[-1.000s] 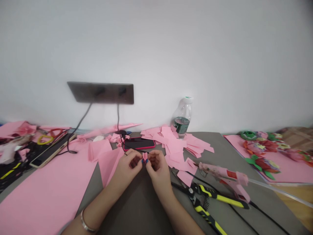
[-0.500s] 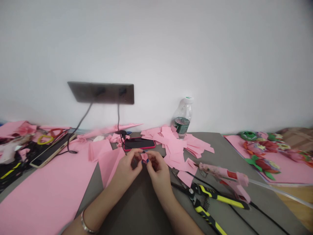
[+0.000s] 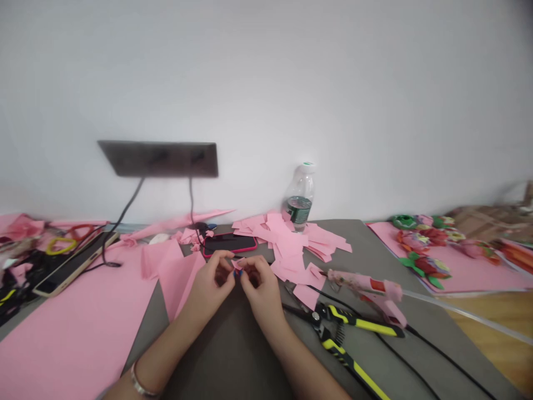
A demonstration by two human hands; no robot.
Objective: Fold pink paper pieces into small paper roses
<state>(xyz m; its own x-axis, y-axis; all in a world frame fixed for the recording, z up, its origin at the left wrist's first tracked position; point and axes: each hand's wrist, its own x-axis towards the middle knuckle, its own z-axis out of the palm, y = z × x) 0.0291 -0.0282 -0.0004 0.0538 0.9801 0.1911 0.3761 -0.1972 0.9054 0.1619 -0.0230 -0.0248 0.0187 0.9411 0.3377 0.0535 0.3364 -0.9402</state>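
My left hand (image 3: 212,280) and my right hand (image 3: 259,283) meet above the grey table (image 3: 233,339), their fingertips pinching a small folded piece of pink paper (image 3: 238,265) between them. Most of that piece is hidden by my fingers. A metal bangle (image 3: 139,387) circles my left wrist. Just beyond my left hand lies a large folded pink sheet (image 3: 177,280), and a black phone in a red case (image 3: 230,244) rests past my fingertips. Cut pink paper strips (image 3: 287,244) are heaped beyond my right hand.
A pink glue gun (image 3: 366,291) and yellow-black pliers (image 3: 343,328) with black cords lie to the right. A flat pink sheet (image 3: 70,339) covers the left front. Paper flowers (image 3: 422,250) sit on pink board at right; a plastic bottle (image 3: 298,203) stands against the wall.
The whole scene has shifted left and slightly up as my head turned. My fingers have closed further over the pink piece, which shows less than before.
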